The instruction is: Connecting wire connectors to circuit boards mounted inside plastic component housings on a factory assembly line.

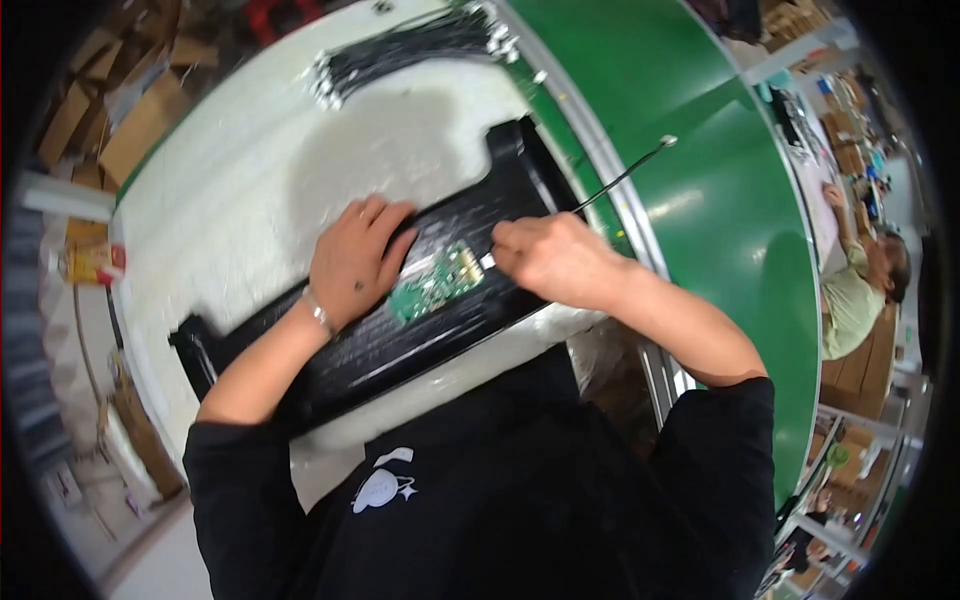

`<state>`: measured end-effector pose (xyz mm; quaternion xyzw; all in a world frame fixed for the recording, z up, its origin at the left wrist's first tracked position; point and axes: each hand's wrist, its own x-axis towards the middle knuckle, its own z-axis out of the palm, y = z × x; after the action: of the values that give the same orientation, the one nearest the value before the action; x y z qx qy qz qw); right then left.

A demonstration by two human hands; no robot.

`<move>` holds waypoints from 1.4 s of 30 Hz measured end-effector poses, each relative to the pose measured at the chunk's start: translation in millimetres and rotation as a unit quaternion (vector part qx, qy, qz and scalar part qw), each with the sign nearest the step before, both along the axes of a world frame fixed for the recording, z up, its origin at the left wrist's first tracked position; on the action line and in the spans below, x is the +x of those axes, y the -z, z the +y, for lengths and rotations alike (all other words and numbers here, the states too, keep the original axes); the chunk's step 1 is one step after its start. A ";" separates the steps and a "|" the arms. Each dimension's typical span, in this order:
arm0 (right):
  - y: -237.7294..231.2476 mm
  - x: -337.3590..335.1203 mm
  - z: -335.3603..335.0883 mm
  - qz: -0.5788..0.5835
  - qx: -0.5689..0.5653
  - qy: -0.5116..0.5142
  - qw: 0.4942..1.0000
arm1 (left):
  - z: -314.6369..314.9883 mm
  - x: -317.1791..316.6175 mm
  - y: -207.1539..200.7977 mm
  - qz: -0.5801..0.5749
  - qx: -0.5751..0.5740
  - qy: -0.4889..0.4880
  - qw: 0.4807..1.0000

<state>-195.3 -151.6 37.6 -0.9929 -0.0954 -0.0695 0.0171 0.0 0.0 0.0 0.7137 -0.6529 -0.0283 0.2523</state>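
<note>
Black shirt (pixel 520 480), arms (pixel 690 322) angled inward, left hand (pixel 358 258) half-spread over black panel (pixel 395 362), right hand (pixel 560 262) pinching cable (pixel 624 177) beside circuit board (pixel 434 285)

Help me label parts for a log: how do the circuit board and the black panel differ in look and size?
The circuit board is green and dotted with components; the black panel is dark and glossy. The circuit board is far smaller than the black panel. The circuit board looks roughly rectangular, whereas the black panel has projecting ends. Both are longer than wide and slant upward to the right.
</note>
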 end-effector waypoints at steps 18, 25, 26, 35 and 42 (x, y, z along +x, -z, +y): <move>15.8 17.6 0.1 0.029 0.080 0.003 0.996 | 12.5 -2.4 7.2 0.001 0.032 0.098 0.995; -4.2 11.7 -6.7 0.011 0.066 -0.057 0.996 | 4.8 -4.1 -4.5 -0.016 0.017 0.104 0.994; 18.2 12.3 -6.7 0.008 0.078 -0.068 0.995 | 7.0 -3.8 -0.4 -0.011 0.022 0.105 0.994; 40.8 18.7 2.1 -0.031 0.157 -0.123 0.980 | 21.8 -14.8 5.7 -0.028 0.046 0.099 0.994; -7.1 -17.7 3.7 -0.091 0.253 -0.029 0.963 | 12.4 -11.3 2.7 -0.034 0.023 0.112 0.993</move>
<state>-213.0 -147.9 44.7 -0.9426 -0.1042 -0.1807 0.2608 -11.3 12.4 -2.7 0.6420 -0.7363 -0.0475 0.2085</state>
